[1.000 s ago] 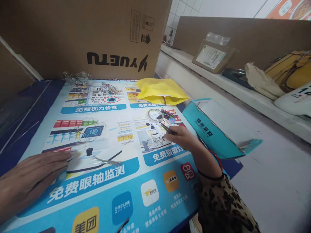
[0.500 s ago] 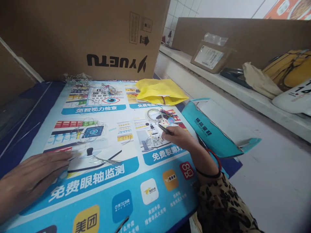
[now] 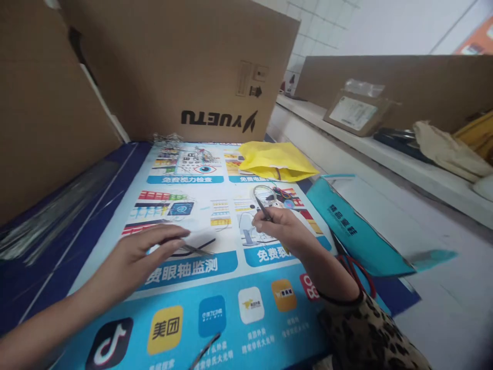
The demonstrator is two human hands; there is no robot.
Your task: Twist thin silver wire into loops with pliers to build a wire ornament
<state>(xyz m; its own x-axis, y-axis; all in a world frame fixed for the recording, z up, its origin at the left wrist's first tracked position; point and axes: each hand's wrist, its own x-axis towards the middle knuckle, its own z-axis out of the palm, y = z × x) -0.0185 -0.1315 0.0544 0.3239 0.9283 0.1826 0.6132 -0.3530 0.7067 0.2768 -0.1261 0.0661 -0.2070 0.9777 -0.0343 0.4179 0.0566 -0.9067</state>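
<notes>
My left hand (image 3: 154, 252) is over the printed sheet (image 3: 246, 282), thumb and fingers closed on the near end of a small bundle of thin silvery wires (image 3: 199, 250). The bundle's other end points right across the sheet. My right hand (image 3: 281, 226) grips a dark, slim, pointed tool (image 3: 263, 208), tip up and to the left; its exact kind does not show. Just behind that tip lies a pale round coil (image 3: 257, 189), with thin coloured cords (image 3: 284, 193) beside it.
A large cardboard box (image 3: 185, 67) walls off the back. A yellow pouch (image 3: 275, 160) lies at the far right, near a teal open carton (image 3: 346, 226). Tangled fine wires (image 3: 167, 140) sit at the far left. A ledge (image 3: 331, 121) on the right holds a parcel (image 3: 356, 110).
My left hand has moved right from the sheet's left side and closed on the wire bundle. My right hand keeps the tool, its tip now turned more upward. The camera view has shifted.
</notes>
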